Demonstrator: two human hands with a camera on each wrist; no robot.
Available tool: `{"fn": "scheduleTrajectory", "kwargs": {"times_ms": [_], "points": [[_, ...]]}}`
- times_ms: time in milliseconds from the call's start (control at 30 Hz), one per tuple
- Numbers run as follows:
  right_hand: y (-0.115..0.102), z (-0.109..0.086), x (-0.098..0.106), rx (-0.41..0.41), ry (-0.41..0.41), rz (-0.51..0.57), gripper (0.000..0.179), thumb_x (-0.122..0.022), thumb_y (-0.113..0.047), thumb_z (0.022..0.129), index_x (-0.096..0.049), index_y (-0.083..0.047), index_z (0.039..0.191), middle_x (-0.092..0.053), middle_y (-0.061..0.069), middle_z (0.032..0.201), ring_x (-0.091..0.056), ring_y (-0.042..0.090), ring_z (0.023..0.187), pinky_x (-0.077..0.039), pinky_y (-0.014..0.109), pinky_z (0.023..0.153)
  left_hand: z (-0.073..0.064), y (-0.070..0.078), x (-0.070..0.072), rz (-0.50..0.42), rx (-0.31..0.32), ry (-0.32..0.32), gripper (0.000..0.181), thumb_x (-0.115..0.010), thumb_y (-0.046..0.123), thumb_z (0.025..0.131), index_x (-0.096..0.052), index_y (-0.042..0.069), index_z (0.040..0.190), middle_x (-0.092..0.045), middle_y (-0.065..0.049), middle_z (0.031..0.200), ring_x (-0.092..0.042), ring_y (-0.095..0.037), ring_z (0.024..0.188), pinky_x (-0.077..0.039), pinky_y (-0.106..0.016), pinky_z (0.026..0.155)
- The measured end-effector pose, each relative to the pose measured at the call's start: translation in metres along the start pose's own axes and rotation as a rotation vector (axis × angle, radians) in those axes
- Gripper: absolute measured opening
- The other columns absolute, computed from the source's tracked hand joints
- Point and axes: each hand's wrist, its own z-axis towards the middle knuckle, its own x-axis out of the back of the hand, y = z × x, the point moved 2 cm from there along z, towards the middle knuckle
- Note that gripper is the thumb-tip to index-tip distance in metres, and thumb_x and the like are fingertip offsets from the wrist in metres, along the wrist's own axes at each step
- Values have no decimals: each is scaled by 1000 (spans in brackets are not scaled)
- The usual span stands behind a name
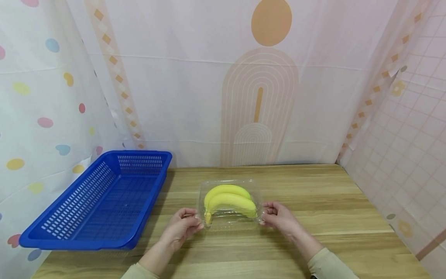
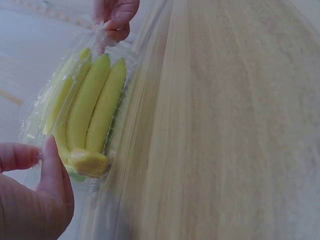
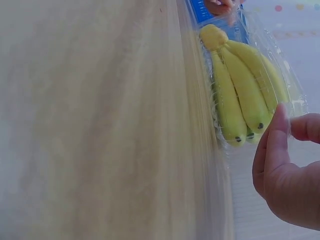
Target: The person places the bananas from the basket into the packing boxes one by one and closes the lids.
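Observation:
A clear plastic clamshell box (image 1: 230,224) with a bunch of yellow bananas (image 1: 230,199) inside is at the middle of the table. My left hand (image 1: 182,226) pinches its left front corner between thumb and fingers. At the opposite corner, my right hand (image 1: 278,217) pinches the plastic edge the same way. The left wrist view shows the bananas (image 2: 87,105) side by side through the plastic, their stem end towards my left hand (image 2: 40,195). Dark banana tips (image 3: 245,135) point towards my right hand (image 3: 290,160) in the right wrist view.
A large blue plastic basket (image 1: 146,217) with slotted walls stands on the left of the wooden table (image 1: 313,201). Patterned curtains (image 1: 195,97) hang behind the table and along both sides.

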Motion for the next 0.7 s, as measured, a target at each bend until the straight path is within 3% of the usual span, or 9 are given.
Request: {"fn": "scheduleTrajectory", "kwargs": {"times_ms": [167,400,567,700], "points": [[-1,0,-1,2,12,-14,42,-56,13,90,-38,21,127,-49,12,97,-55,16,84,-57,26,74,0,1,0,-9,12,4,31,-56,-21,80,-48,-12,109,-56,-14,91,-63,-16,70,-58,-25,66],[-1,1,2,-5,8,-23,42,-57,9,92,-38,22,128,-49,14,101,-57,17,86,-58,27,77,-1,2,3,34,27,-71,34,-59,-11,85,-44,-12,116,-54,-10,91,-61,-16,75,-58,-27,70],[-4,-2,6,66,-18,-143,46,-59,2,94,-38,23,130,-52,18,105,-60,19,88,-58,34,80,-3,8,7,121,9,-49,36,-59,-4,89,-44,-14,120,-53,-11,94,-57,-18,79,-57,-30,68],[-14,-5,10,153,-5,-299,46,-61,-2,95,-41,22,129,-55,20,107,-58,21,92,-58,36,79,-6,20,10,255,-56,-15,37,-58,0,91,-44,-16,122,-53,-16,101,-59,-22,88,-57,-38,76]]}}
